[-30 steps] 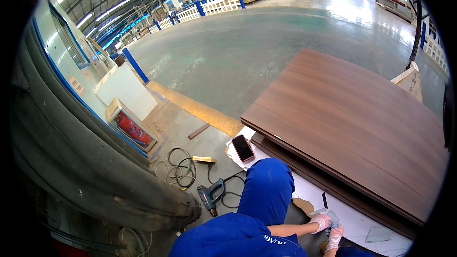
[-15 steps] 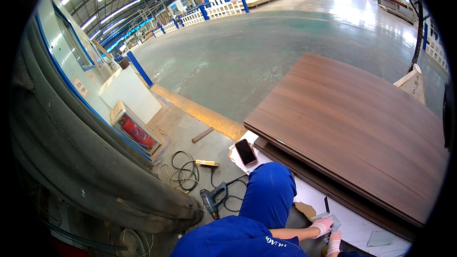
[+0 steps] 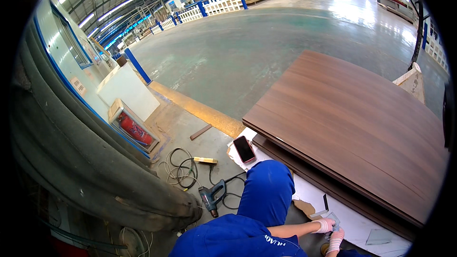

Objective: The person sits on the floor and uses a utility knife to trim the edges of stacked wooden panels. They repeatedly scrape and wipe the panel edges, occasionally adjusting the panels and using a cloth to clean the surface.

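Observation:
Both my hands, in pink-and-white striped gloves, are close together at the lower right, over the white sheet (image 3: 352, 226). My left hand (image 3: 325, 225) is closed on a small, clear-greyish flat piece (image 3: 334, 218). Beside it, my right hand (image 3: 337, 238) has its fingers bent against the lower part of the same piece. The piece is too small to tell its kind. Just beyond my left hand lie a black strip (image 3: 326, 202) and a pale strip (image 3: 319, 213), forming an angle. A torn brown cardboard piece (image 3: 303, 207) lies left of them.
Stacked brown wood-grain panels (image 3: 342, 128) fill the right. A phone (image 3: 244, 149) lies by their corner. A heat gun (image 3: 212, 197), coiled cables (image 3: 181, 169) and a yellowish block (image 3: 205, 160) lie on the floor left of my knee. Another clear piece (image 3: 379, 237) rests on the sheet.
My hands have shifted slightly to the right with the clear-greyish piece, and the right hand sits closer against it. The whole view has moved a little.

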`<state>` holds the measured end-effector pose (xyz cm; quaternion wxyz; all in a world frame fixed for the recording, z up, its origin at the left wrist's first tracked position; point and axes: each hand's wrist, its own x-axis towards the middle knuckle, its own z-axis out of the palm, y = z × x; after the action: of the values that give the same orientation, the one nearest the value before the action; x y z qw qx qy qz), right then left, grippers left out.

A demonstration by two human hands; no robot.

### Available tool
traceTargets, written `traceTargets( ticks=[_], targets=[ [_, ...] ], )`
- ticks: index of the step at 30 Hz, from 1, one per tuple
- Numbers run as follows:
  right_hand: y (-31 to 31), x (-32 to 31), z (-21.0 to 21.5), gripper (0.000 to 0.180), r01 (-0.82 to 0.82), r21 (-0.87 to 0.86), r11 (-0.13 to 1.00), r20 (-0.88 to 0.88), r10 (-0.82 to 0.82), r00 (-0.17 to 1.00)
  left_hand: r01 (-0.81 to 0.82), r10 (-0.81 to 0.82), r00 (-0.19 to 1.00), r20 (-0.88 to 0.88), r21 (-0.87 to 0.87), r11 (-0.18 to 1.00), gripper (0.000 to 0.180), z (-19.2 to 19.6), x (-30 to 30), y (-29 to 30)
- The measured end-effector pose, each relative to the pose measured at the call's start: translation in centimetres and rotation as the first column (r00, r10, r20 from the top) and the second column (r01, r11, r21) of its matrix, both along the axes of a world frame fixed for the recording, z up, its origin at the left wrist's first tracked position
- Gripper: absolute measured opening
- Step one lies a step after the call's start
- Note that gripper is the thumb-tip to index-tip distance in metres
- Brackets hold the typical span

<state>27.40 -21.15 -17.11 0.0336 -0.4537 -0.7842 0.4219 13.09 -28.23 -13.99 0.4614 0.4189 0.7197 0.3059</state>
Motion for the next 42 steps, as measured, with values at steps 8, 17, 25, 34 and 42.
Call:
traceTargets(
  ticks=[8, 17, 25, 34, 42],
  targets=[
    [-1.2, -0.8, 2.1, 0.021, -0.095, 0.082, 0.992, 0.120, 0.085, 0.989, 0.024, -0.008, 0.985, 0.174, -0.091, 0.996, 0.026, -1.4, -0.8, -1.4],
    [-5.6, -5.5, 9.7, 0.027, -0.190, 0.375, 0.907, 0.364, 0.044, 0.930, 0.151, -0.191, 0.934, -0.302, -0.151, 0.977, 0.035, 0.6, -0.9, -4.2],
    [-9.7, -9.3, 9.7, 0.027, -0.676, 0.009, 0.737, 0.465, 0.595, 0.655, 0.023, -0.072, 0.986, -0.153, -0.304, 0.953, 0.035, -1.0, -1.6, -7.4],
    [-10.1, -9.2, 10.9, 0.028, -0.802, -0.224, 0.553, 0.469, 0.783, 0.409, -0.030, 0.005, 0.998, -0.059, -0.433, 0.901, 0.036, -3.0, -1.9, -10.9],
    [-10.4, -6.5, 8.7, 0.027, -0.702, -0.070, 0.708, 0.350, 0.677, 0.648, -0.045, 0.036, 0.999, -0.027, -0.452, 0.891, 0.037, -3.9, -1.7, -10.3]
  ],
)
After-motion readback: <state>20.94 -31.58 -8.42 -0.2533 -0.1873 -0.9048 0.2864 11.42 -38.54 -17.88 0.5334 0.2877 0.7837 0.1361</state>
